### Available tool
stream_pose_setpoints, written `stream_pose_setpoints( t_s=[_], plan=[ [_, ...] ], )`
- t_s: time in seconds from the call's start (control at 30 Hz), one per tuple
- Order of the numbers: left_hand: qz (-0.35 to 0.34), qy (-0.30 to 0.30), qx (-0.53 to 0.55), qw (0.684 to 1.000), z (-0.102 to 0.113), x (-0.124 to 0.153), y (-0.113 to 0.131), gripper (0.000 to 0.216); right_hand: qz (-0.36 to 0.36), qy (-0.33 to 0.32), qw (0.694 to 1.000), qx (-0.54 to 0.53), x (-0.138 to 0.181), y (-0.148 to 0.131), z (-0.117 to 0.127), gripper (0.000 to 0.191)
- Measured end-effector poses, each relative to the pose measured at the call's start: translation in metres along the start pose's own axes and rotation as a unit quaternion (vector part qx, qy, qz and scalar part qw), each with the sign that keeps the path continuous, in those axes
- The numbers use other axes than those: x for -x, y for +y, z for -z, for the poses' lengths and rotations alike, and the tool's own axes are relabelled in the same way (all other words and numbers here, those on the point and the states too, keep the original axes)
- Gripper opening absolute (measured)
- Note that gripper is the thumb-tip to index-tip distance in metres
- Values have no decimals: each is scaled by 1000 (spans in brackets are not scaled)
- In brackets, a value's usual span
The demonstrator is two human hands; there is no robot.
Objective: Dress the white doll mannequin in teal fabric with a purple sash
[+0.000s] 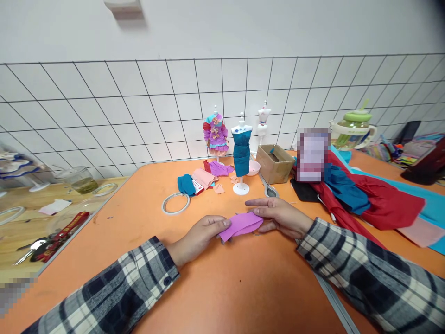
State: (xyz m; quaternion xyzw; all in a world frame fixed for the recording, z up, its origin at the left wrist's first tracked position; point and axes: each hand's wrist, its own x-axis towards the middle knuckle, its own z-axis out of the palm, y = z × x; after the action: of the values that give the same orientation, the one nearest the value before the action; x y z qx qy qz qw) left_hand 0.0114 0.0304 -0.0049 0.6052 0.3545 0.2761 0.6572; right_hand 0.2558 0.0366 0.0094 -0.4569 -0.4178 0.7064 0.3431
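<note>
A folded piece of purple fabric [243,224] is stretched between my two hands, just above the orange table [222,287]. My left hand [205,232] pinches its left end with the thumb on top. At the other end, my right hand [278,214] grips the cloth between thumb and fingers, its index finger stretched out past the edge. Beyond the hands stands a small dress form [241,153] wrapped in teal cloth. Behind it are another form in a purple ruffled outfit [216,132] and a bare white form [263,118].
A roll of tape [175,204] and fabric scraps [203,178] lie beyond my left hand. Scissors [269,188] rest by a cardboard box [275,164]. Right of them are a propped phone [313,155], red cloth [385,199] and a green-lidded jug [353,130]. Keys [36,246] lie far left.
</note>
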Motion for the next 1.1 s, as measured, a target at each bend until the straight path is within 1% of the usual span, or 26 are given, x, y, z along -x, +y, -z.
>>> stream_pose_setpoints(
  t_s=[0.07, 0.13, 0.2, 0.23, 0.3, 0.37, 0.43, 0.53, 0.6, 0.63, 0.73, 0.8, 0.9, 0.97, 1.03, 1.1],
  plan=[
    [-5, 3, 3, 1000, 0, 0, 0, 38, -2, 13, 1000, 9, -1, -3, 3, 44],
    [-13, 12, -11, 1000, 0, 0, 1, 39, 19, 36, 999, 4, -1, -3, 4, 46],
    [-22, 30, -42, 998, -1, 2, 3, 39, 21, 46, 999, -5, -1, -3, 3, 39],
    [-26, 38, -52, 998, -2, 3, 4, 40, 9, 41, 999, -9, 0, -2, 1, 35],
    [-30, 36, -39, 998, -3, 5, 5, 38, -40, 4, 999, -3, 2, 0, -2, 37],
    [-33, 16, 12, 999, -3, 6, 6, 33, -76, -48, 996, 26, 6, 1, -5, 44],
    [-43, 0, 86, 995, -3, 5, 5, 28, -60, -89, 993, 58, 10, 1, -7, 48],
    [-58, 7, 178, 982, -4, 4, 5, 23, -19, -124, 987, 98, 15, 3, -9, 64],
    [-60, 9, 208, 976, -6, 4, 6, 20, -21, -141, 981, 134, 16, 6, -13, 74],
    [-57, -4, 210, 976, -8, 4, 8, 21, -25, -143, 979, 145, 17, 8, -16, 74],
    [-54, -52, 203, 976, -12, 6, 12, 27, -18, -130, 980, 148, 16, 14, -25, 62],
    [-53, -53, 200, 977, -14, 7, 14, 29, -1, -119, 980, 160, 14, 18, -29, 55],
    [-55, -17, 195, 979, -12, 7, 13, 25, 23, -77, 979, 187, 10, 19, -30, 47],
    [-59, 10, 186, 981, -11, 7, 11, 21, 32, -40, 978, 203, 8, 19, -28, 47],
    [-64, 37, 180, 981, -10, 6, 9, 19, 51, -2, 973, 224, 7, 18, -25, 53],
    [-59, 62, 173, 981, -10, 6, 7, 21, 91, 35, 970, 223, 6, 17, -23, 61]
  ],
)
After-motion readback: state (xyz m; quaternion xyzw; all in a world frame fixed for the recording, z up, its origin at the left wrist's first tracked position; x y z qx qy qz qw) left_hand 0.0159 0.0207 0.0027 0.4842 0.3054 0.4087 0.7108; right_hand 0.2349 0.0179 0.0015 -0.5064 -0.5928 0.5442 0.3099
